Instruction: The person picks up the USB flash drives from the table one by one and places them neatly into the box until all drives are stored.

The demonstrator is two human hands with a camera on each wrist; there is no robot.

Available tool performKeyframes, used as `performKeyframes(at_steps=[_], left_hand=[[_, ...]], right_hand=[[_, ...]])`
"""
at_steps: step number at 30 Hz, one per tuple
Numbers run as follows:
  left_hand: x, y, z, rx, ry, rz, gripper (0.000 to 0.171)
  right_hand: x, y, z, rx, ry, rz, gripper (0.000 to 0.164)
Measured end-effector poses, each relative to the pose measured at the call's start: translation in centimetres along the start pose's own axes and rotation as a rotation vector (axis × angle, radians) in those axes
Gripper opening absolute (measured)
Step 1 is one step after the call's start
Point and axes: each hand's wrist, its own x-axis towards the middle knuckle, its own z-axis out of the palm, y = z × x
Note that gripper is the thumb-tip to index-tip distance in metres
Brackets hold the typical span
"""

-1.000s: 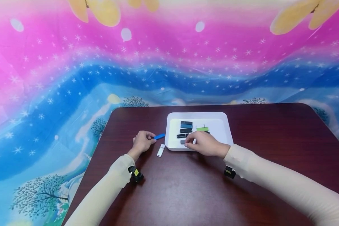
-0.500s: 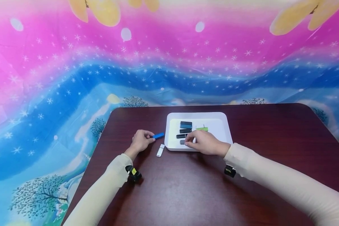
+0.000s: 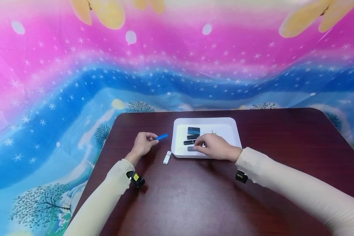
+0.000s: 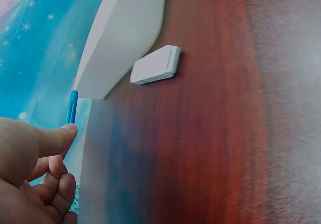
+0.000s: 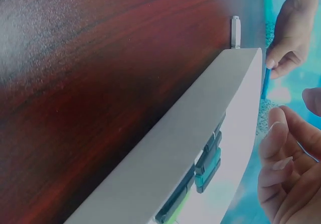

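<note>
My left hand (image 3: 143,143) pinches the end of a blue USB flash drive (image 3: 162,136) between thumb and fingertips, just left of the white tray (image 3: 174,151). In the left wrist view the drive (image 4: 72,107) shows edge-on, held up off the table. Over the tray's near part hovers my right hand (image 3: 216,146), fingers loosely bent and nothing between them. Beneath and beside it lie a grey flash drive (image 3: 191,148), a black one (image 3: 189,142) and several others, including a blue-black pair (image 3: 193,130). A green one (image 3: 213,133) is mostly hidden behind the hand.
A white flash drive (image 3: 167,157) lies on the dark red-brown table (image 3: 183,196) at the tray's near left corner. Behind the table hangs a pink and blue printed cloth (image 3: 177,65).
The left hand has lifted the blue flash drive and drawn it up and left, away from the tray edge. The right hand has barely moved.
</note>
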Motion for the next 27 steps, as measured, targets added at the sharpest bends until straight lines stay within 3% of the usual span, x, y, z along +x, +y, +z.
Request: performKeyframes(at_steps=[16,27], left_hand=[[0.6,2.6,-1.5,-0.057,0.006,0.081,0.015],[0.6,4.9,-0.8,-0.044,-0.018,0.106,0.013]], right_hand=[[0.1,1.1,-1.5,0.036,0.004,0.06,0.02],[-0.4,2.7,-2.0,0.037,0.028,0.097,0.018]])
